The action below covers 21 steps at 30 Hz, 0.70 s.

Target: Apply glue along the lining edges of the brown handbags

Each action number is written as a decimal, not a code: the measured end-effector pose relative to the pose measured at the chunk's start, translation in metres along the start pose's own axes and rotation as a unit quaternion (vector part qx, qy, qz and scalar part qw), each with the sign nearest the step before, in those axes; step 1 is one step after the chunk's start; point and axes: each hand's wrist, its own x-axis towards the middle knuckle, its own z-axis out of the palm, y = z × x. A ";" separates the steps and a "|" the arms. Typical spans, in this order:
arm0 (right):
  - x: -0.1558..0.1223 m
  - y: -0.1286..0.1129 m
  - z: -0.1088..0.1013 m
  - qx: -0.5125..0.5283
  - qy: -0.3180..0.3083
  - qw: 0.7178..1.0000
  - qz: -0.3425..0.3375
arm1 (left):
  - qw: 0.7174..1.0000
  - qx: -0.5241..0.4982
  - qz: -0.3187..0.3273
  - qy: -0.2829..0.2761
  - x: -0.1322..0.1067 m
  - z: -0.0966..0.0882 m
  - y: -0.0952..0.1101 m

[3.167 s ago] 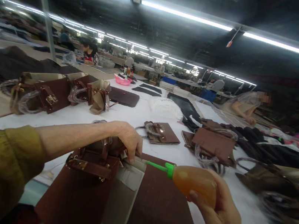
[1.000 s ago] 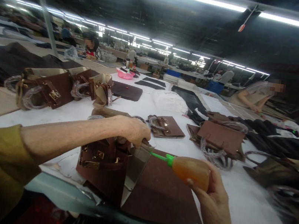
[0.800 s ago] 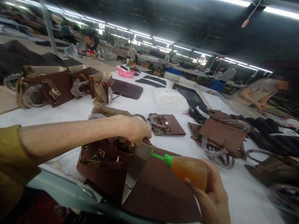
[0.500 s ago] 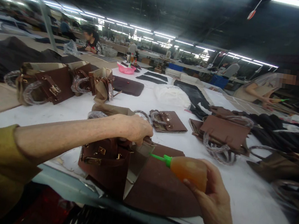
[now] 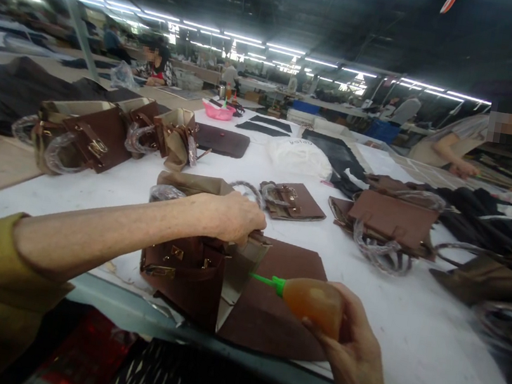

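Observation:
A brown handbag [image 5: 193, 292] with gold clasps lies at the table's front edge, its pale inner side panel [image 5: 240, 273] showing. My left hand [image 5: 237, 218] reaches across it, fingers closed on the upper edge of that panel. Tilted in my right hand [image 5: 354, 335] is a squeeze bottle [image 5: 314, 302] of amber liquid with a green nozzle. The nozzle tip is close to the panel's edge; whether it touches I cannot tell. A flat brown leather flap [image 5: 278, 317] spreads to the right of the panel, beneath the bottle.
More brown handbags stand at the left [image 5: 95, 136] and lie at the right [image 5: 391, 218]. A small bag [image 5: 295, 201] and a white bundle [image 5: 300, 157] lie ahead. Behind them is a pink basin [image 5: 217, 110]. A co-worker [image 5: 460, 142] leans over the far right side.
The bottle has shifted left and slightly down, bringing its nozzle tip lower along the panel. My left hand keeps its hold on the bag. The view has tilted slightly.

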 end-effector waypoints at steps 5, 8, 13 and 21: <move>-0.007 0.006 0.008 -0.011 0.000 1.000 0.019 | 1.000 0.008 0.002 -0.005 -0.003 -0.003 0.003; -0.011 0.007 0.012 -0.022 0.004 0.999 0.023 | 1.000 0.008 -0.003 -0.007 -0.004 -0.002 0.005; -0.016 0.009 0.017 -0.038 -0.007 0.999 0.031 | 1.000 0.012 -0.004 -0.003 -0.008 -0.001 0.009; -0.024 0.016 0.022 -0.048 -0.017 0.997 0.052 | 1.000 0.015 -0.016 -0.021 -0.026 -0.005 0.024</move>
